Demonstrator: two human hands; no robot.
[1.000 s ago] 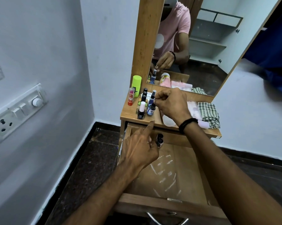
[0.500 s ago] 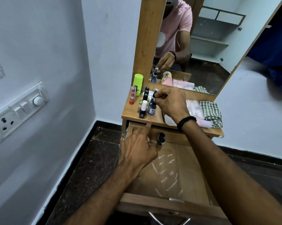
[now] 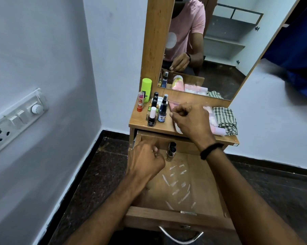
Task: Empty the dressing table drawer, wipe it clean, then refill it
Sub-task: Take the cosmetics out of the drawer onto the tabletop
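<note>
- White walls [image 3: 43,50] flank our table [image 3: 138,121], centre frame.
- Below it the drawer [image 3: 202,175] stands pulled out, two small bottles [image 3: 171,151] at its back.
- Our left hand [image 3: 147,160] is fisted over the drawer; our right hand [image 3: 191,121] is curled, empty, over the table.

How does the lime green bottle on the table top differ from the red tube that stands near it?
The lime green bottle is taller and wider than the red tube. The bottle stands farther back, close to the mirror frame; the tube stands in front of it, slightly to the left. Both stand upright on the table top.
</note>
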